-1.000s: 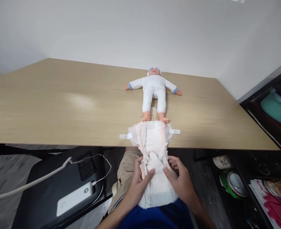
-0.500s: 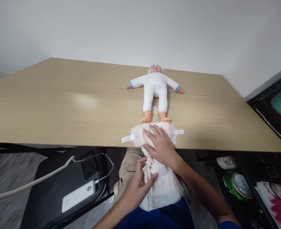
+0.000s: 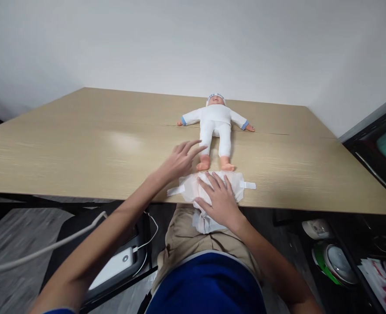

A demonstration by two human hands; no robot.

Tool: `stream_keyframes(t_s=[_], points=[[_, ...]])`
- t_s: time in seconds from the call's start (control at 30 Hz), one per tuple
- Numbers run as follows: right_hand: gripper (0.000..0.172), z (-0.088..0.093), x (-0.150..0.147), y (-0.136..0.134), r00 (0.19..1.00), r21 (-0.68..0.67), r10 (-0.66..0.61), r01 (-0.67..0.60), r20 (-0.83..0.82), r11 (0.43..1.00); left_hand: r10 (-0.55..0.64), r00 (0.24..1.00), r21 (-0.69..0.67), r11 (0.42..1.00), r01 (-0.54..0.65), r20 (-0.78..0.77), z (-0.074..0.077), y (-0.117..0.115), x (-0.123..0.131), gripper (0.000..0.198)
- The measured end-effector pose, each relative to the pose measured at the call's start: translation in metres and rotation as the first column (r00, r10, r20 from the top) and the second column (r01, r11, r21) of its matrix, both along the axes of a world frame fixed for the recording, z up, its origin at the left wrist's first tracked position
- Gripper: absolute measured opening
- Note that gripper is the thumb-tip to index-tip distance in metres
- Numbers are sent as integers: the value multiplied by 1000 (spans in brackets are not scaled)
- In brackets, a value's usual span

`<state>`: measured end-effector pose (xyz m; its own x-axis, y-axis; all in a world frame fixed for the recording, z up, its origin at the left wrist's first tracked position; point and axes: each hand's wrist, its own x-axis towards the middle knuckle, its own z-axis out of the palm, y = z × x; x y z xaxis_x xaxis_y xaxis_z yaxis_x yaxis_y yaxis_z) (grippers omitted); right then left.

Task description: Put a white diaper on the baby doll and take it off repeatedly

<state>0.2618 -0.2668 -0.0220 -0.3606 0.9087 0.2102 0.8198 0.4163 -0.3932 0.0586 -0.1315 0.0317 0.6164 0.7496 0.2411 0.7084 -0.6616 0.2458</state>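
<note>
A baby doll (image 3: 216, 127) in a white suit lies on its back on the wooden table (image 3: 81, 148), feet toward me. A white diaper (image 3: 235, 183) is spread at the table's near edge, just below the doll's feet, its lower end hanging over my lap. My right hand (image 3: 219, 198) lies flat on the diaper with fingers spread. My left hand (image 3: 179, 160) is stretched out over the table with open fingers, its fingertips close to the doll's left leg and holding nothing.
Under the table at the left is a black seat (image 3: 62, 244) with a white power bank (image 3: 114, 270) and cables. Dark shelves (image 3: 376, 144) stand at the right, with a teal item and bowls below. A white wall runs behind the table.
My left hand let go of the diaper's lower end and reached forward toward the doll's legs. My right hand moved up onto the diaper on the table and stays pressed there.
</note>
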Motion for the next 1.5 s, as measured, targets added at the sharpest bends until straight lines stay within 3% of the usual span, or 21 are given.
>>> stream_keyframes(t_s=[0.07,0.13,0.23,0.3,0.47,0.57,0.67,0.8,0.93,1.1,1.23,1.37,1.5], points=[[67,-1,0,-2,1000,9,-2,2,-1,1000,-185,972,-8,982,186,-143,1,31,17,81],[66,-1,-1,-3,1000,18,-3,3,5,1000,-367,893,-6,926,379,-259,2,49,32,99],[65,0,-3,-5,1000,32,-11,10,19,999,-487,794,20,848,529,-365,2,62,44,112],[65,-1,-3,-6,1000,36,-12,11,23,999,-504,789,48,832,553,-350,0,68,47,100],[68,0,-3,-5,1000,-17,-3,3,10,1000,-597,783,150,770,620,-172,-11,83,58,41],[69,3,-1,-5,1000,-72,0,-1,-8,997,-641,758,182,736,652,-119,-10,88,69,28],[70,9,1,-1,999,-124,18,-23,-42,992,-675,737,152,725,672,-37,5,92,76,27],[69,22,4,14,997,-228,64,-70,-32,971,-655,739,76,754,652,154,41,97,77,27],[67,32,6,40,995,-301,98,-97,-13,949,-581,765,13,799,602,278,80,106,75,29],[60,29,5,87,998,-233,62,-53,28,971,-517,759,-26,820,572,397,112,115,73,40],[56,17,4,137,993,-163,8,11,115,987,-499,737,-4,827,562,456,123,120,68,40],[58,8,4,192,977,-73,-29,46,211,996,-461,745,-14,846,533,483,125,125,61,42],[51,7,0,243,979,22,-43,40,201,999,-446,747,-11,856,518,493,126,129,54,44]])
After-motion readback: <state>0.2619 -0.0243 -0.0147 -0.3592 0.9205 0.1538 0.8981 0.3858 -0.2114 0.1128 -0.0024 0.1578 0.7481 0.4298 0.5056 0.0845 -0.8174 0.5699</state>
